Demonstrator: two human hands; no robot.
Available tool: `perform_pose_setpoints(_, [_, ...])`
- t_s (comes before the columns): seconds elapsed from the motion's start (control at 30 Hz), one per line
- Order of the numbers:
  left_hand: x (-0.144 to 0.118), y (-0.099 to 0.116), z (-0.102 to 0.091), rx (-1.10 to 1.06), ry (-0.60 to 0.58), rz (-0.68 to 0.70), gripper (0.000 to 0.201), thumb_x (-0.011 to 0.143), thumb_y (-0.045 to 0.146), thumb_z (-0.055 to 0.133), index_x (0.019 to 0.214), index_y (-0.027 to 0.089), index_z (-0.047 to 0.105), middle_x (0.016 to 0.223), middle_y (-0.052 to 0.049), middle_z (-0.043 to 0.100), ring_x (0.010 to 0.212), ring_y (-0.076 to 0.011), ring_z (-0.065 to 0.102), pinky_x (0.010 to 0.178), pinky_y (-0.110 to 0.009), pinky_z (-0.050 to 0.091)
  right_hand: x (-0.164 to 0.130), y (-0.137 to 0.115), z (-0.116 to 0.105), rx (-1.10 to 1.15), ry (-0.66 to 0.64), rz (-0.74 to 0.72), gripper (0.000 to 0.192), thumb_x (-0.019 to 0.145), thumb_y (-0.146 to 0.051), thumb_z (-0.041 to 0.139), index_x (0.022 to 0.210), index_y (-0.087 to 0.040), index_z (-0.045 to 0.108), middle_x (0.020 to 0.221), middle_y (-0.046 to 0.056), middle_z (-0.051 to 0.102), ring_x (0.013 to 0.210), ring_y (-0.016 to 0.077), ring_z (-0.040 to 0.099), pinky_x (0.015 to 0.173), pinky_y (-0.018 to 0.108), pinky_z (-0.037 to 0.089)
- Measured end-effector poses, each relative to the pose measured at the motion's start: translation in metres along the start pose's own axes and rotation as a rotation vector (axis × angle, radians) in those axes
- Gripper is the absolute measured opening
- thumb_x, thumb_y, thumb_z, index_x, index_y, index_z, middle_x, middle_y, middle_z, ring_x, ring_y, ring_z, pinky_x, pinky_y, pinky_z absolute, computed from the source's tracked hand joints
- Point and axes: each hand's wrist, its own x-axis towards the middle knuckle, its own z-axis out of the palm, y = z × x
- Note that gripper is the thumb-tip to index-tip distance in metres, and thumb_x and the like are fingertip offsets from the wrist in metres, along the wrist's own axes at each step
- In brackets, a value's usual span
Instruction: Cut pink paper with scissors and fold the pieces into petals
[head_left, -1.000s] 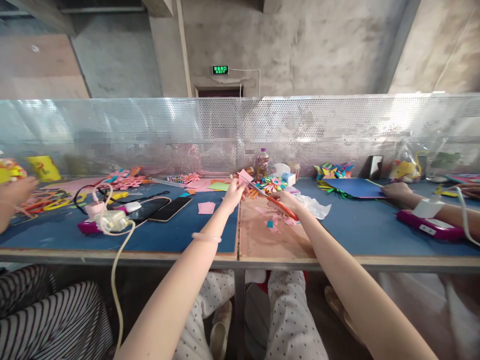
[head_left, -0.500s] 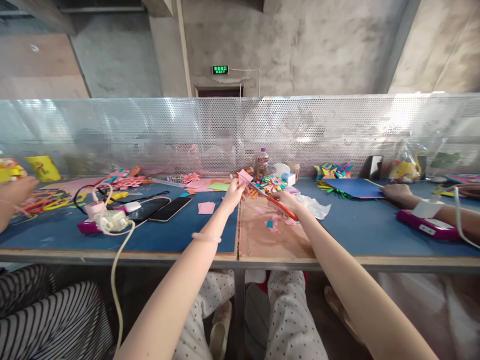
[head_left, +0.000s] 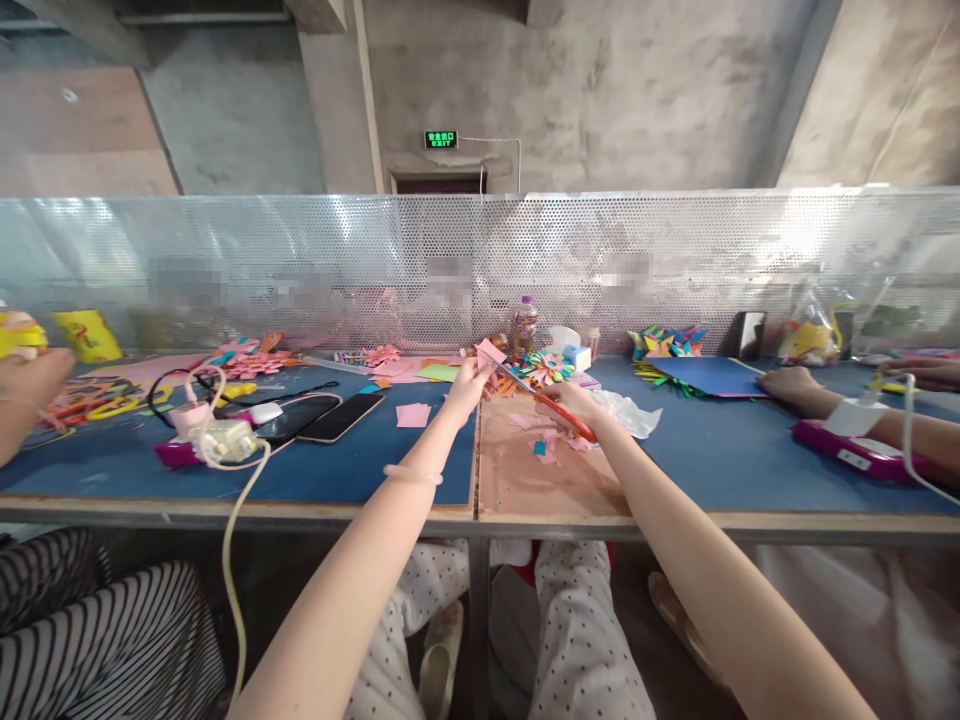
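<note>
My left hand (head_left: 468, 386) pinches a small piece of pink paper (head_left: 491, 351) above the table's bare wooden part. Scissors with orange handles (head_left: 564, 414) are gripped in my right hand (head_left: 576, 402), their blades pointing left toward the paper; whether the blades touch it I cannot make out. Pink paper scraps (head_left: 555, 440) and a small blue scrap (head_left: 539, 448) lie beneath the scissors. A pink paper square (head_left: 412, 415) rests left of my left hand. Behind the blades sits a multicoloured paper flower (head_left: 547, 368).
A purple-capped bottle (head_left: 526, 328) stands behind my hands, near crumpled white plastic (head_left: 628, 412). Phones (head_left: 343, 416) and a corded power strip (head_left: 217, 440) lie left. Co-workers' hands show at far left (head_left: 34, 385) and at right (head_left: 799, 388), beside blue sheets (head_left: 705, 376).
My hands, the pink paper and the scissors stay almost where they were. The co-worker's hand at far left has shifted slightly with its yellow item.
</note>
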Motion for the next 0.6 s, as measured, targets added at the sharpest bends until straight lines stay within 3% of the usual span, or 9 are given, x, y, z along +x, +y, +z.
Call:
perform_pose_setpoints(0.4, [0.0025,-0.0052,-0.0004,-0.016,0.011,-0.035,0.015,0.085,0.031,0.044,0.089,0.018,0.049,0.061,0.001,0.054,0.048,-0.0101,0.051,0.041,-0.018,0.037,0.0030,0.0044,0.0019,-0.017,0.020,-0.033,0.022,0.061,-0.034,0.048,0.063,-0.014,0.058,0.057,-0.001,0.048,0.058,0.0129,0.045,0.054,0.023,0.033])
perform_pose_setpoints(0.6, [0.0015,-0.0039,0.0012,0.015,0.053,-0.004,0.013,0.085,0.025,0.038,0.076,0.018,0.045,0.051,0.002,0.050,0.041,-0.0108,0.047,0.039,-0.020,0.035,0.0006,-0.0018,0.0030,-0.016,0.003,-0.017,0.020,0.061,-0.035,0.049,0.058,-0.015,0.053,0.055,-0.002,0.043,0.054,0.0114,0.042,0.051,0.022,0.031])
